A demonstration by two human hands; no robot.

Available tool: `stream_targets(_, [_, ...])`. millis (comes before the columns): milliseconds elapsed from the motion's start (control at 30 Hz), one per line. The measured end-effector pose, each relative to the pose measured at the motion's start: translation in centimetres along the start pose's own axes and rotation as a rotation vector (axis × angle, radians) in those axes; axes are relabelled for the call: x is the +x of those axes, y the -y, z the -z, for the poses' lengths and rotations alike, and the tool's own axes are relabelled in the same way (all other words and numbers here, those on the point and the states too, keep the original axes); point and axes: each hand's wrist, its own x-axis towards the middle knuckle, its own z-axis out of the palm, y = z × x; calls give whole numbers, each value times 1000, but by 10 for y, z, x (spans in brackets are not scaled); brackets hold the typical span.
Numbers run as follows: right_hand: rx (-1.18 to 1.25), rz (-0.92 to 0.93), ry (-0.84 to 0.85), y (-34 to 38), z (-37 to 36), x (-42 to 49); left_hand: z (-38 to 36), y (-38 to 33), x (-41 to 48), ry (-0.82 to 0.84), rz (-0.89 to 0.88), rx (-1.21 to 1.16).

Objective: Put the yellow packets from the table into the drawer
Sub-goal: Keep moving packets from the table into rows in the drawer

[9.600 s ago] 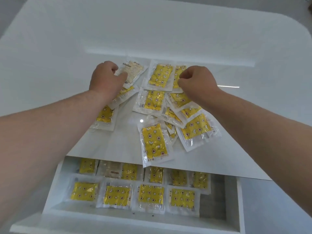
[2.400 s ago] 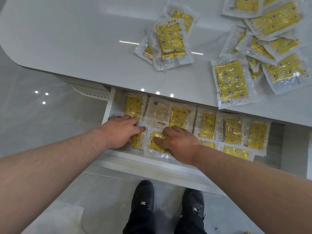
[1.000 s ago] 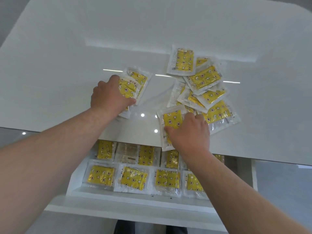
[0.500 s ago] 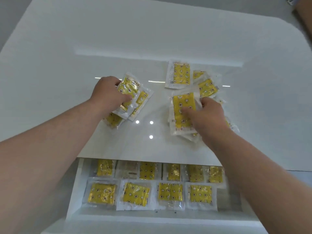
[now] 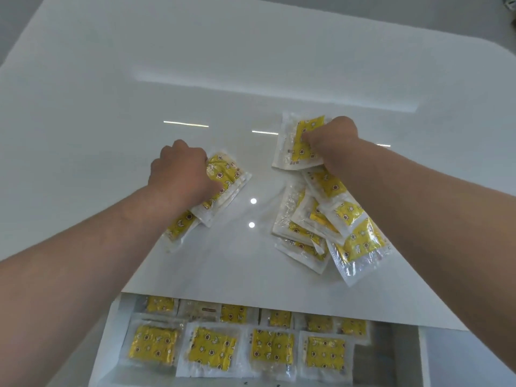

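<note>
Stack of yellow star-printed plastic packets at nine o'clock, gripped in left hand; right hand clutches another packet at one o'clock.

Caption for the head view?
Left hand and right hand each grip yellow packets on the table above the open drawer.

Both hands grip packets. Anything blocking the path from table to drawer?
Nothing visible. The left hand and right hand grip packets over the table; the drawer is open below its near edge. Stored packets cover most of its floor; the right end is bare.
</note>
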Motion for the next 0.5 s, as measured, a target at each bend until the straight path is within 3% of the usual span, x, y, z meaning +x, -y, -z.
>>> stream_targets(67, [-185,-42,-13,3,-4,3,-2,-1,-2,9,1,62])
stream_targets(200, [-252,-32,-62,13,-9,12,-4,-4,1,65,22,-3])
stream_targets(500, [-130,-37,69,23,-20,19,-4,-13,2,1,-82,44])
